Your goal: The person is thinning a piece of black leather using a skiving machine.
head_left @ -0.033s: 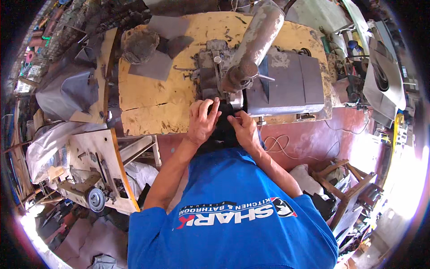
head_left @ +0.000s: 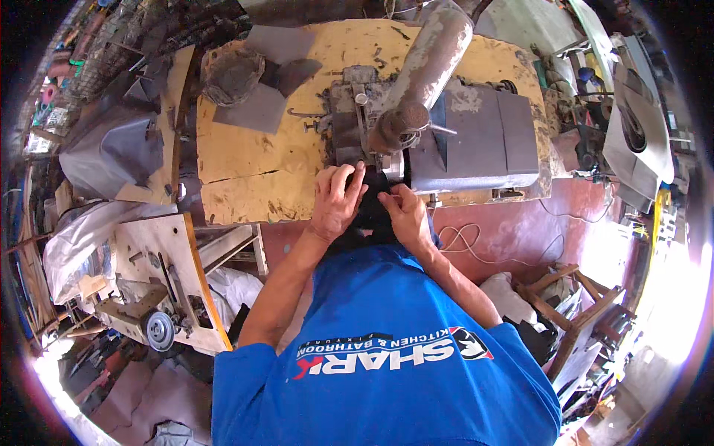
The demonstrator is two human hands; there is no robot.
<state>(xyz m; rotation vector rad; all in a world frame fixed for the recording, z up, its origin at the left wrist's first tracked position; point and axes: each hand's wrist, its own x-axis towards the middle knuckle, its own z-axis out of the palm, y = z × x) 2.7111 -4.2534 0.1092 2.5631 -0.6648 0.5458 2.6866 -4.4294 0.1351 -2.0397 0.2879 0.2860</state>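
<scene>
My left hand [head_left: 337,199] is at the table's front edge, fingers bent and close together on a piece of black, leather-like sheet [head_left: 374,210]. On its other side, my right hand [head_left: 406,215] pinches the sheet's right edge between thumb and forefinger. The sheet hangs between both hands toward my lap. Its far end reaches the front of a worn metal machine [head_left: 355,123], possibly a leather skiver. Whatever lies beneath my left fingertips is hidden. A round metal part [head_left: 393,165] of the machine is just beyond my right hand.
A thick, peeling pipe [head_left: 435,56] slants over the machine. Dark sheets [head_left: 483,130] lie right of it on the yellow wooden table [head_left: 253,178]. At the back left are a round dark bowl-like thing [head_left: 232,76] and grey offcuts [head_left: 253,109]. A white cable [head_left: 468,241] trails at right.
</scene>
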